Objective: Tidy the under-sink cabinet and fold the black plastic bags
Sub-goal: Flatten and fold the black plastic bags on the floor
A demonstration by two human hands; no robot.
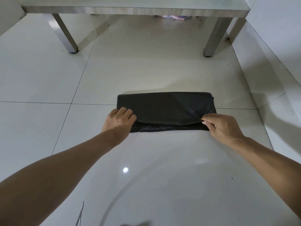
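Hands stretch forward, palms down. Left hand (pixel 119 120) grips the bag (pixel 164 108) edge; right hand (pixel 223 126) pinches its other end on the floor (pixel 162 160).

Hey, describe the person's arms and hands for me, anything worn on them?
Both forearms are bare as far as the picture shows: no sleeves, gloves, watch or bracelets. The left hand and right hand show no rings that I can make out. A short, pale fingernail shows on the right hand.

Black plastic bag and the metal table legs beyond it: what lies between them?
Only bare glossy white floor tile between folded bag and legs, per the head view.
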